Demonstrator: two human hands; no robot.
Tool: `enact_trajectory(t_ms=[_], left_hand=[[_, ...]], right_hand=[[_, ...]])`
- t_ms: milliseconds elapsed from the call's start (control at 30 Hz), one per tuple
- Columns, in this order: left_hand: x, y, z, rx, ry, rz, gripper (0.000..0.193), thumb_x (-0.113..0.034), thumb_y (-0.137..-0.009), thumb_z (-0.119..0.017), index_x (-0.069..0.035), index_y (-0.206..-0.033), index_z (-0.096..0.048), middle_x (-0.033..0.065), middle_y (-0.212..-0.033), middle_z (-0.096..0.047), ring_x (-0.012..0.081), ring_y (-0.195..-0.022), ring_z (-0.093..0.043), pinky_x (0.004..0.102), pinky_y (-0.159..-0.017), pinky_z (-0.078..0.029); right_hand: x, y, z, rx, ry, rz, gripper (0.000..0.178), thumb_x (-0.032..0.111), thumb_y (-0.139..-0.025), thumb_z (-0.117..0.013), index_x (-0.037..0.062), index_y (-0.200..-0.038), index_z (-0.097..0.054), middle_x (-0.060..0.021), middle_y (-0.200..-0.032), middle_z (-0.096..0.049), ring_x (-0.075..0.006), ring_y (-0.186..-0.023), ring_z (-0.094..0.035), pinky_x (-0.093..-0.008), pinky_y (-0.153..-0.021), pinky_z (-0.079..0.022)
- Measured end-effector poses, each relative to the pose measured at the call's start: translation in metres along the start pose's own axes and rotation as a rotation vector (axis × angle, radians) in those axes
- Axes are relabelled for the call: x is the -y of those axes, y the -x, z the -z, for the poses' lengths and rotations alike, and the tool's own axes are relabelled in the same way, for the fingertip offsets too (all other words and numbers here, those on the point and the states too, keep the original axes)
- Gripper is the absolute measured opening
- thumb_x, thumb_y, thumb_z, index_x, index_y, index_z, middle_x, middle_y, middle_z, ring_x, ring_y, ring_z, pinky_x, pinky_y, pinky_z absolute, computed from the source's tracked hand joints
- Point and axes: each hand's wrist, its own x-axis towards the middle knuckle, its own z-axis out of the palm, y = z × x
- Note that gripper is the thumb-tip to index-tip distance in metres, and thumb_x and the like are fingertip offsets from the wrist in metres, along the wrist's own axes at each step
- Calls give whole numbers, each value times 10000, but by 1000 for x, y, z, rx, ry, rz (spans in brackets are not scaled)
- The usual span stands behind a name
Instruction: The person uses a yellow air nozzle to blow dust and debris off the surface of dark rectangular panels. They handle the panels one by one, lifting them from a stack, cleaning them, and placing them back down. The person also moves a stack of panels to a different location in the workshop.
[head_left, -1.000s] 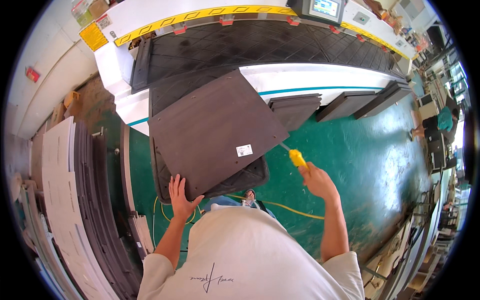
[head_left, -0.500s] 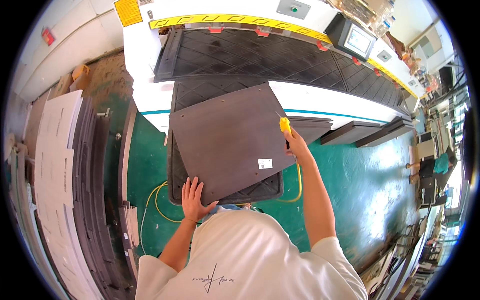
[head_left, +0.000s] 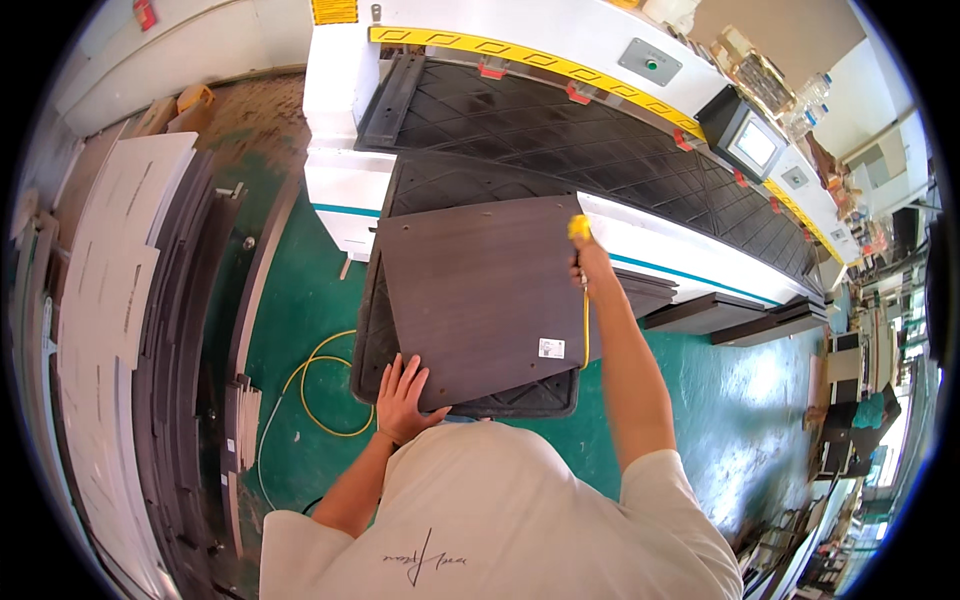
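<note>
A dark brown panel (head_left: 470, 290) with small holes near its edges and a white label (head_left: 551, 348) lies on a black ribbed stand (head_left: 368, 345). My left hand (head_left: 402, 400) rests flat on the panel's near left corner, fingers spread. In my right hand (head_left: 592, 265) is a yellow air blow gun (head_left: 578, 228), held by the panel's far right edge. A yellow hose (head_left: 586, 325) hangs down from it. The nozzle tip is too blurred to make out.
Ahead stands a white machine with a black bed (head_left: 520, 115), a yellow guard strip (head_left: 540, 62) and a screen (head_left: 752, 142). Stacked boards (head_left: 110, 270) line the left. More dark panels (head_left: 700, 312) lean at right. Hose loops (head_left: 310, 400) lie on the green floor. Another person (head_left: 868, 412) is far right.
My right hand has moved the blow gun farther away along the panel's right edge. The panel looks turned slightly. My view has swung a little left; my left hand stays on the near corner.
</note>
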Motion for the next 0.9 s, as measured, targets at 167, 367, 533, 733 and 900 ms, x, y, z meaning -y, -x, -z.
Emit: enact_trajectory(t_ms=[167, 367, 533, 733, 900], left_hand=[[5, 4, -1, 2, -15, 18, 793, -449, -685, -892, -58, -1317, -616, 137, -1562, -468, 463, -1447, -406, 577, -1180, -339], [0, 2, -2, -3, -22, 3, 773, -448, -690, -885, -61, -1306, -625, 137, -1554, -475, 465, -1439, -416, 577, -1177, -345], [0, 4, -3, -11, -15, 12, 750, -434, -696, -878, -58, -1295, -631, 139, -1552, -474, 470, -1436, -414, 578, -1180, -341], [-4, 1, 0, -10, -31, 9, 758, -415, -688, -881, -57, -1301, -618, 146, -1541, -486, 478, -1421, -431, 579, -1168, -357], [-6, -2, 0, -42, -27, -25, 796, -400, -686, -882, -41, -1331, -585, 167, -1529, -494, 475, -1414, -440, 576, -1167, -359]], right_hand=[[8, 67, -66, 423, 184, -54, 352, 377, -1057, -561, 174, -1344, -562, 16, -735, -530, -89, -547, -479, -261, -476, -387], [-24, 74, -95, 198, 169, 63, 438, 374, -1057, -563, 141, -1427, -530, 24, -718, -515, -82, -547, -462, -263, -475, -366], [-19, 101, -123, 576, 139, -26, 427, 365, -1062, -560, 141, -1426, -540, 27, -729, -516, -79, -569, -474, -258, -487, -373], [-16, 114, -137, 547, 205, 88, 463, 367, -1075, -542, 117, -1465, -516, 25, -727, -504, -60, -561, -436, -252, -494, -350], [-25, 132, -95, 575, 357, 165, 533, 358, -1063, -543, 101, -1525, -479, 15, -722, -493, -89, -590, -461, -267, -531, -382]])
